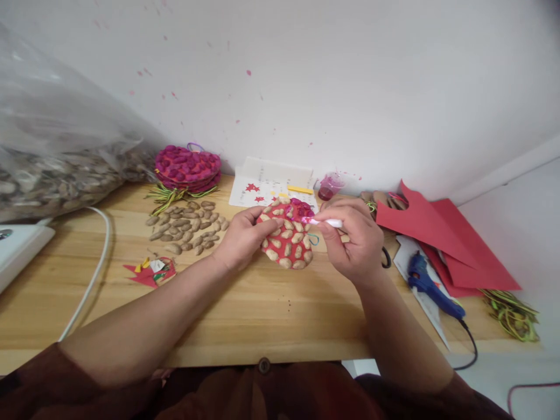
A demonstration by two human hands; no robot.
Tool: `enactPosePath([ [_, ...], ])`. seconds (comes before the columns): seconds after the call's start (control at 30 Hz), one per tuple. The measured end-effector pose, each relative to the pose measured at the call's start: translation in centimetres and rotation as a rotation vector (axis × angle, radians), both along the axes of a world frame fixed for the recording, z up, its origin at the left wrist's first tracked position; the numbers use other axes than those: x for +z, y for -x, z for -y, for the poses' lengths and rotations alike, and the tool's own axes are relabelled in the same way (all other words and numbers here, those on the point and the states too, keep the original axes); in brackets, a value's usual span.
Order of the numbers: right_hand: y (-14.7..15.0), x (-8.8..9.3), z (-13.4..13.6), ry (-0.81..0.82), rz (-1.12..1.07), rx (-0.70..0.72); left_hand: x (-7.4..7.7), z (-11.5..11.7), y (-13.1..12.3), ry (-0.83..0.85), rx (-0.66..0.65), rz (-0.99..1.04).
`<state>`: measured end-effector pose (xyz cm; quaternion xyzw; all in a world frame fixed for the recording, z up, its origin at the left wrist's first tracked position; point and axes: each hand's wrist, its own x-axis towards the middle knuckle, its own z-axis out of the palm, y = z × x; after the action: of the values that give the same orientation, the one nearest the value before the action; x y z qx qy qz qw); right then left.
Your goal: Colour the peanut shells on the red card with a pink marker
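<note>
My left hand (245,236) grips the left edge of a round red disc (286,235) covered with peanuts in their shells, its thumb lying on the front. Some peanuts at the disc's top right are painted magenta; the others are bare. A thin blue-green loop (314,239) sticks out at its right side. In my right hand (356,239) is a white-handled paintbrush (329,223), held in a pinch. The brush's magenta-stained end meets the disc near the painted peanuts. Behind the right hand stands a clear cup of magenta paint (329,188).
Loose peanuts (188,226) lie left of the disc, before stacked magenta discs (188,168). A big clear bag of peanuts (65,175) fills the far left, near a white cord (98,256). On the right are a blue glue gun (431,286), red sheets (450,239) and green-yellow strings (511,315).
</note>
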<state>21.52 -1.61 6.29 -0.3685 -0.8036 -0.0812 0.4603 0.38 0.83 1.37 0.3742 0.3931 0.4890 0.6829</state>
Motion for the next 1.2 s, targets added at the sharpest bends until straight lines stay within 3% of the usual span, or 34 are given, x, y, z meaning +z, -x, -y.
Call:
enactPosePath([
  [0.77, -0.07, -0.11, 0.00, -0.016, -0.043, 0.007, -0.33, -0.12, 0.03, -0.012, -0.015, -0.026],
  [1.2, -0.09, -0.02, 0.06, 0.044, -0.078, -0.003, -0.13, 0.04, 0.48, -0.227, 0.004, -0.312],
])
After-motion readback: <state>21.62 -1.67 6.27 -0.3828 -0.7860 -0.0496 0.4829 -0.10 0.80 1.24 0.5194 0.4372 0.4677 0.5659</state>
